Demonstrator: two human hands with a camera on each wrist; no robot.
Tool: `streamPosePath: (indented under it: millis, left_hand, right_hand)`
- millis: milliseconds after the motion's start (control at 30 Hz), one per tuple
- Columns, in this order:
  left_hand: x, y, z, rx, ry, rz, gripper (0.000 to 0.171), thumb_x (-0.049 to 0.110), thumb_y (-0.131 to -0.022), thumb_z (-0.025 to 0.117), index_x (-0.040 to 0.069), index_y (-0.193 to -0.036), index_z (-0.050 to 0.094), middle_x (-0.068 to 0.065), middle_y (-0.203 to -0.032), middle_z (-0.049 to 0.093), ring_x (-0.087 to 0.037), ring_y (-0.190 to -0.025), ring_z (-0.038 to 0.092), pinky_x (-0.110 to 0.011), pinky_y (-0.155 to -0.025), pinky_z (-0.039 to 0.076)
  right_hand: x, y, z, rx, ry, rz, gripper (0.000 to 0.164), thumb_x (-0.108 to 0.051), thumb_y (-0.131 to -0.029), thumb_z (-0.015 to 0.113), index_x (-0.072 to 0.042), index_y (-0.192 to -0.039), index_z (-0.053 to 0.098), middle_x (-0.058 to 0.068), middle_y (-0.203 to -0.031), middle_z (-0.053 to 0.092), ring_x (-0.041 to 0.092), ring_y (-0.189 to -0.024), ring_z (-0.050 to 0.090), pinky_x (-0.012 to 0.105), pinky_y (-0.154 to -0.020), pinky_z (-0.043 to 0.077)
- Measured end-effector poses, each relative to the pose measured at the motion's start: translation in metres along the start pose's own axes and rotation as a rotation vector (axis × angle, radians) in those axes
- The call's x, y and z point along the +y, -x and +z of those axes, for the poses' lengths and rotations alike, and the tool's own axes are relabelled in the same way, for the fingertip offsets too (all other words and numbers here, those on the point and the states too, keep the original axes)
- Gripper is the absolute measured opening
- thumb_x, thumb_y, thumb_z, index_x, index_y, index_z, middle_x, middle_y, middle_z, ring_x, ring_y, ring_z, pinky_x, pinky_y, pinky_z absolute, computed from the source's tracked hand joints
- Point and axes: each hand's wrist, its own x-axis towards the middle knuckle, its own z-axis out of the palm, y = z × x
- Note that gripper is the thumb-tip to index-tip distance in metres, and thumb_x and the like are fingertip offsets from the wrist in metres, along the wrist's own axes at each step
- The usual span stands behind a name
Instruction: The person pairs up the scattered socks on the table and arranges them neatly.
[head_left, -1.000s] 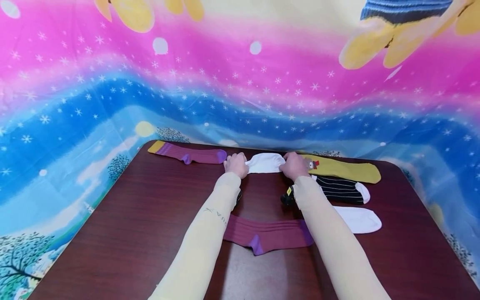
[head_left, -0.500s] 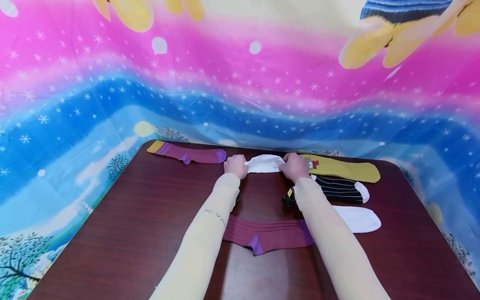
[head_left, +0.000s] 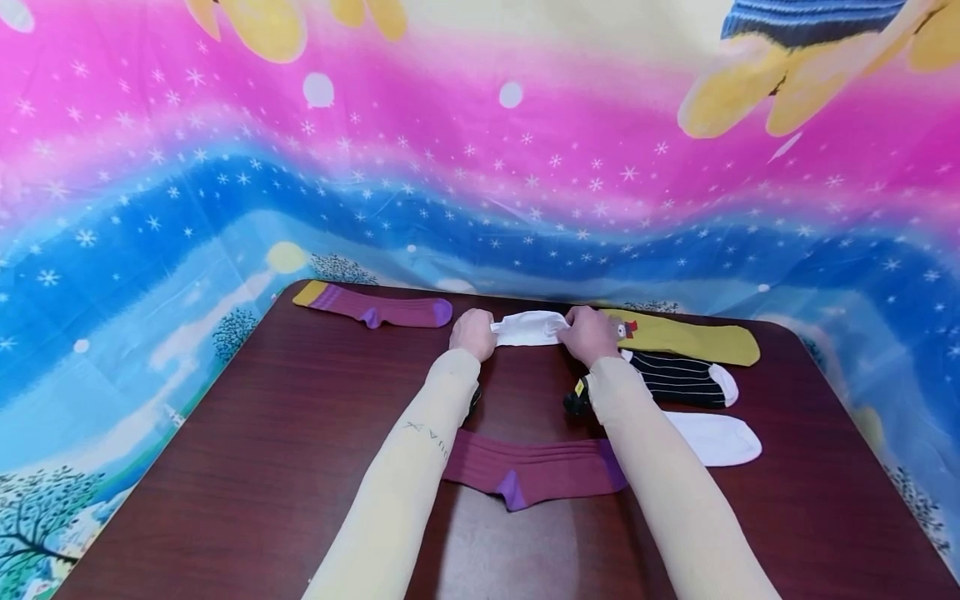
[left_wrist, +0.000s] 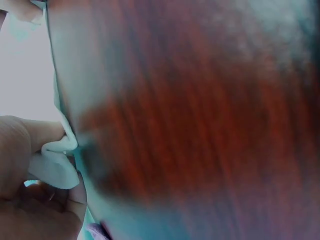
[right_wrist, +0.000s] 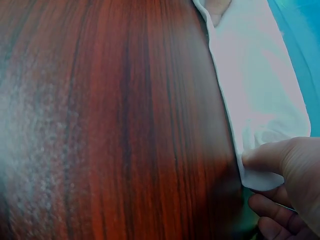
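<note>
A white sock [head_left: 531, 328] is stretched between my two hands near the back edge of the table. My left hand [head_left: 472, 334] pinches its left end; in the left wrist view the thumb and fingers squeeze a fold of the white fabric [left_wrist: 56, 167]. At the other end my right hand [head_left: 589, 334] pinches the sock, and the right wrist view shows the thumb [right_wrist: 270, 157] laid on top of the cloth [right_wrist: 257, 85] with fingers curled underneath. Right beside the right hand lies a mustard sock [head_left: 690, 338] with an animal figure on it.
A purple sock with a yellow end [head_left: 382, 309] lies at the back left of the dark wooden table [head_left: 262, 433]. Below the mustard sock are a black striped sock [head_left: 678, 379] and another white sock [head_left: 720, 439]. A maroon sock [head_left: 551, 471] lies between the forearms. A patterned cloth [head_left: 465, 192] hangs behind.
The white sock between the hands looks slightly narrower and more taut, its top edge a little lower. Both hands keep their hold in almost the same place.
</note>
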Motion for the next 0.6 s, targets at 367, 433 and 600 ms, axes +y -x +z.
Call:
streamPosePath:
  millis: [367, 433, 600]
  left_hand:
    - [-0.004, 0.000, -0.001, 0.006, -0.007, 0.085, 0.018, 0.010, -0.091, 0.072, 0.011, -0.076, 0.063, -0.008, -0.092, 0.065, -0.025, -0.090, 0.063, -0.039, -0.083, 0.051]
    - [-0.006, 0.000, -0.002, 0.008, 0.006, 0.103, 0.018, 0.011, -0.091, 0.074, 0.011, -0.076, 0.063, -0.007, -0.089, 0.065, -0.025, -0.088, 0.062, -0.039, -0.081, 0.051]
    - [-0.010, -0.001, -0.005, 0.010, 0.029, 0.141, 0.020, 0.013, -0.090, 0.076, 0.011, -0.077, 0.061, -0.005, -0.083, 0.063, -0.024, -0.083, 0.060, -0.038, -0.076, 0.049]
  right_hand:
    - [0.003, 0.002, 0.000, 0.007, 0.042, -0.026, 0.016, -0.017, -0.094, 0.070, -0.002, -0.096, 0.066, 0.014, -0.088, 0.067, 0.033, -0.079, 0.058, 0.051, -0.082, 0.047]
    - [0.004, 0.002, -0.002, 0.003, 0.069, -0.044, 0.015, -0.016, -0.093, 0.070, -0.002, -0.095, 0.066, 0.013, -0.088, 0.067, 0.033, -0.080, 0.058, 0.053, -0.085, 0.045]
    - [0.006, 0.003, -0.006, 0.016, 0.108, -0.102, 0.013, -0.015, -0.092, 0.070, -0.003, -0.091, 0.067, 0.012, -0.087, 0.068, 0.034, -0.082, 0.061, 0.057, -0.088, 0.042]
